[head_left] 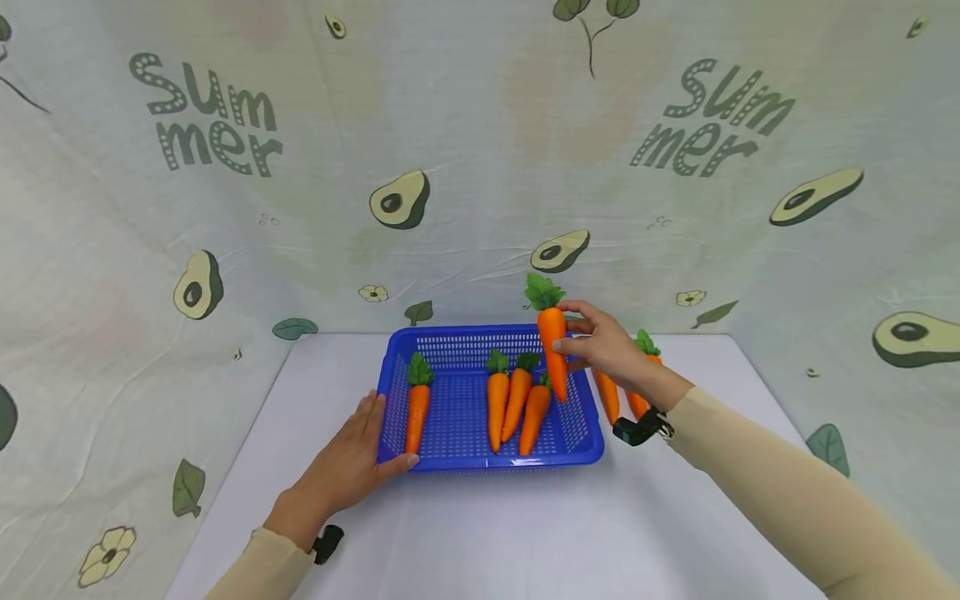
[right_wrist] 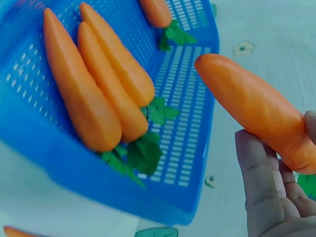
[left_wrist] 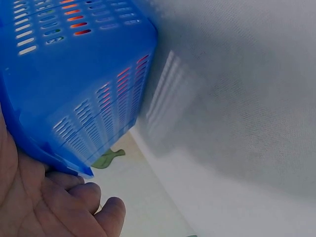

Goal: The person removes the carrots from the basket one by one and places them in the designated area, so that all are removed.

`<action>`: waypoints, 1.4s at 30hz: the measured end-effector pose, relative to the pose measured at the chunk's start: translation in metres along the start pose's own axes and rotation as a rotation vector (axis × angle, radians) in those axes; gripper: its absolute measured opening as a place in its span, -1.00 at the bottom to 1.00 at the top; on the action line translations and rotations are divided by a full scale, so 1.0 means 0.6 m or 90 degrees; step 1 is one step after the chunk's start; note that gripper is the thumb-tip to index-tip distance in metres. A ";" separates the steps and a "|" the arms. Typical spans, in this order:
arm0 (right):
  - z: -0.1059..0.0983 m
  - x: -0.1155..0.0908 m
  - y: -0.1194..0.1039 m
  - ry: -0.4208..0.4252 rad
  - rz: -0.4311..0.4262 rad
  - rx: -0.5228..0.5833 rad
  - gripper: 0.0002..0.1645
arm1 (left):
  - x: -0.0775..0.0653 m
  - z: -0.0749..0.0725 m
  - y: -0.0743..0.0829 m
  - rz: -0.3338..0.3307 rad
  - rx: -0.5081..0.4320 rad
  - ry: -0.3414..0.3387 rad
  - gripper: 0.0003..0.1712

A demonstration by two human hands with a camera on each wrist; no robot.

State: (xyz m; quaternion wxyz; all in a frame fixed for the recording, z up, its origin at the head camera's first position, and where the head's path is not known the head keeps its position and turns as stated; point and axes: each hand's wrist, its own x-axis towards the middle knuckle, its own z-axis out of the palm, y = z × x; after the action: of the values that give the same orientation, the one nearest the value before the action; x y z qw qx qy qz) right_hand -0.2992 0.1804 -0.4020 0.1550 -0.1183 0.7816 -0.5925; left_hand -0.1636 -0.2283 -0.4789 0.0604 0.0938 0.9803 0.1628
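An orange carrot with a leafy green top (head_left: 553, 350) is held upright in my right hand (head_left: 603, 342), over the right side of a blue plastic basket (head_left: 487, 462). In the right wrist view its orange body (right_wrist: 256, 106) lies between thumb and fingers, tip pointing to the basket. Three carrots (head_left: 516, 408) lie together inside the basket, right of centre, and a single carrot (head_left: 418, 410) lies along its left wall. My left hand (head_left: 360, 450) rests on the front left corner, fingers stretched along the left side and thumb on the front rim.
Two more carrots (head_left: 606, 398) lie on the white table (head_left: 510, 533) right of the basket, partly hidden by my right hand and wrist. A printed cloth (head_left: 480, 125) with avocados and lettering hangs behind and at both sides.
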 end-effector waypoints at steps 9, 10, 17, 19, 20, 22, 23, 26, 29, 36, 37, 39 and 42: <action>-0.040 -0.014 0.010 0.031 0.009 -0.018 -0.10 | 0.000 -0.002 -0.002 0.010 0.031 0.019 0.36; -0.045 -0.017 0.010 0.036 0.012 -0.020 -0.10 | 0.000 -0.003 -0.001 0.015 0.041 0.023 0.37; -0.086 -0.038 0.022 0.074 0.033 -0.041 -0.05 | 0.001 -0.007 0.000 0.032 0.077 0.031 0.41; -0.099 -0.044 0.027 0.084 0.038 -0.051 -0.04 | 0.002 -0.006 0.000 0.032 0.081 0.033 0.39; -0.106 -0.046 0.029 0.088 0.039 -0.058 -0.03 | 0.002 -0.005 -0.001 0.033 0.082 0.035 0.38; -0.120 -0.050 0.034 0.100 0.043 -0.072 -0.02 | 0.002 -0.004 -0.001 0.033 0.081 0.036 0.36; -0.127 -0.052 0.037 0.105 0.046 -0.083 -0.02 | 0.001 -0.004 0.000 0.033 0.079 0.036 0.35; -0.149 -0.056 0.049 0.125 0.053 -0.113 -0.03 | 0.000 -0.005 0.000 0.029 0.069 0.034 0.35; -0.170 -0.061 0.062 0.140 0.063 -0.137 -0.03 | -0.001 -0.005 0.001 0.023 0.063 0.029 0.36; -0.203 -0.071 0.093 0.159 0.078 -0.174 -0.03 | -0.002 -0.002 0.002 0.014 0.057 0.023 0.36; -0.206 -0.072 0.098 0.160 0.082 -0.180 -0.03 | -0.002 -0.002 0.002 0.014 0.055 0.024 0.35; -0.213 -0.072 0.109 0.160 0.088 -0.192 -0.03 | -0.002 -0.001 0.001 0.014 0.053 0.024 0.36; -0.225 -0.072 0.123 0.157 0.098 -0.203 -0.02 | -0.002 0.000 0.000 0.016 0.054 0.026 0.38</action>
State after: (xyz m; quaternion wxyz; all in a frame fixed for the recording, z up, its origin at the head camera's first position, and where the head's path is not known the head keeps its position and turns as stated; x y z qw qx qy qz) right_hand -0.3107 0.3362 -0.4350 0.0820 -0.0080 0.8854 -0.4575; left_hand -0.1626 -0.2285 -0.4786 0.0346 0.1055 0.9861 0.1239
